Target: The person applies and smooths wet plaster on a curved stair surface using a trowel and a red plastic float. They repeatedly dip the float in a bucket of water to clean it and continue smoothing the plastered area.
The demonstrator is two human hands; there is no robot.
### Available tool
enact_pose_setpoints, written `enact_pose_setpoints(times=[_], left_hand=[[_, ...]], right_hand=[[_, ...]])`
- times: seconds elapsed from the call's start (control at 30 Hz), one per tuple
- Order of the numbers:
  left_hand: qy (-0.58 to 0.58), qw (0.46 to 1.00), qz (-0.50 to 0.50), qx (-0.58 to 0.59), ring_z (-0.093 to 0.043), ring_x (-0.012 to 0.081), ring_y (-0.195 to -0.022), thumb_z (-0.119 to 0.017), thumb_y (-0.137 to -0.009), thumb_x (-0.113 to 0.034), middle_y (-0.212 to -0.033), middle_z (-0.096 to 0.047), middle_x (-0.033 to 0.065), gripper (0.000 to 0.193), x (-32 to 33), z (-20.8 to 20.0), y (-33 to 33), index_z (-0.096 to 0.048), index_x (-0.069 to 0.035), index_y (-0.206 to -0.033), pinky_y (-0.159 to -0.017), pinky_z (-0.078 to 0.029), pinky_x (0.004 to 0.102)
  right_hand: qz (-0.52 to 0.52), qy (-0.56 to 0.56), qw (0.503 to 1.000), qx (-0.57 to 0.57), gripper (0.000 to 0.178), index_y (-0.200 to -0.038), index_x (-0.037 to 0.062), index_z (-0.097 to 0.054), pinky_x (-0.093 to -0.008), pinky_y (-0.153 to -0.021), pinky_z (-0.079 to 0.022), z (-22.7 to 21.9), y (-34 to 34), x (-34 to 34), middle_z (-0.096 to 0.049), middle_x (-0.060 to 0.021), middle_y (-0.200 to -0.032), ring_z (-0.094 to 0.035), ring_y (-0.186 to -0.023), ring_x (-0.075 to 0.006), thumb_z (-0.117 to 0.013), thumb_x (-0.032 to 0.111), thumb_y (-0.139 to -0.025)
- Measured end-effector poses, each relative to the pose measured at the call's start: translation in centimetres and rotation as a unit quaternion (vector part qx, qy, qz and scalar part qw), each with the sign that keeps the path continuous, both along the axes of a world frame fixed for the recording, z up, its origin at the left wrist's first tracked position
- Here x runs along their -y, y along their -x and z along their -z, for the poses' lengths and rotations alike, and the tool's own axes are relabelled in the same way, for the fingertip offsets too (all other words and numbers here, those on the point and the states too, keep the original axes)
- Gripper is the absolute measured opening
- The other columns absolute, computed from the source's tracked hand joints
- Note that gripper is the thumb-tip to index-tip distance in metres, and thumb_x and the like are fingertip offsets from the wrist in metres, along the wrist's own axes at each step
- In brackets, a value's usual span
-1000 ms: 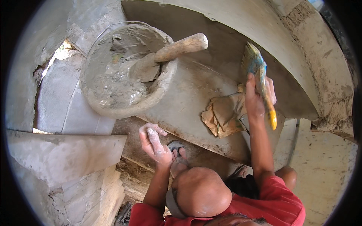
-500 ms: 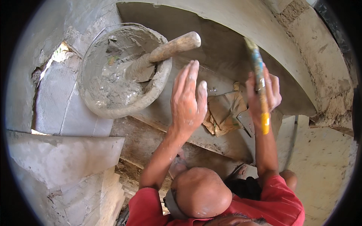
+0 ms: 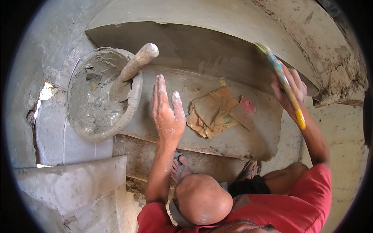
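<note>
Right of the bucket (image 3: 135, 101), the left hand (image 3: 168, 116) has opened, empty; only the right hand (image 3: 296, 84), gripping the brush (image 3: 277, 68), seems working.

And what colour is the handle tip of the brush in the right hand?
The handle tip is yellow; it shows best in the head view.

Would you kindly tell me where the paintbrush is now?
In the head view, the paintbrush is at the right, in the grip of the right hand, to the right of the crumpled brown sheet.
</note>
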State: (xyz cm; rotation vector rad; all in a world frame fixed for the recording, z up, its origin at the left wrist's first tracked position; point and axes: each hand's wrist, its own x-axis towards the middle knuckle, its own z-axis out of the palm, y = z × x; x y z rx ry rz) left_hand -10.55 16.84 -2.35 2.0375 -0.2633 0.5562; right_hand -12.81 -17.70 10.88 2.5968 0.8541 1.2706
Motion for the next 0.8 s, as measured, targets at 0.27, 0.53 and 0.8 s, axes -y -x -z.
enact_pose_setpoints(times=[0.27, 0.53, 0.8], left_hand=[[-0.018, 0.998, 0.044, 0.043, -0.047, 0.0482, -0.151, -0.056, -0.108, -0.017, -0.163, -0.049, 0.0327, 0.061, 5.4, -1.0, -0.1, -0.044, 0.008, -0.161, -0.127, -0.037, 0.0516], [-0.071, 0.995, -0.044, -0.059, -0.046, 0.0465, -0.153, -0.057, -0.108, -0.018, -0.163, -0.050, 0.0296, 0.060, 0.8, 0.2, 2.7, -0.045, 0.006, -0.162, -0.128, -0.036, 0.0505], [-0.096, 0.995, 0.016, -0.021, -0.046, 0.0446, -0.154, -0.057, -0.108, -0.015, -0.165, -0.049, 0.0282, 0.059, 3.4, 0.6, 3.6, -0.046, 0.006, -0.161, -0.128, -0.036, 0.0490]], right_hand=[[-0.014, -0.088, 0.993, -0.077, 0.049, -0.130, -0.0017, -0.074, -0.0321, -0.061, -0.060, 1.5, -1.3, -1.5, -0.077, -0.0138, -0.101, -0.071, -0.072, -0.0235, -0.086, 0.002, -0.083], [0.099, -0.138, 0.985, 0.031, 0.041, -0.123, -0.0022, -0.076, -0.0342, -0.069, -0.064, 0.9, 6.8, 6.1, -0.079, -0.0153, -0.102, -0.076, -0.080, -0.0255, -0.087, 0.003, -0.084], [0.159, -0.228, 0.960, -0.036, 0.043, -0.126, 0.0060, -0.078, -0.0365, -0.069, -0.060, 5.1, 7.4, 10.8, -0.074, -0.0118, -0.096, -0.074, -0.078, -0.0268, -0.089, 0.008, -0.084]])
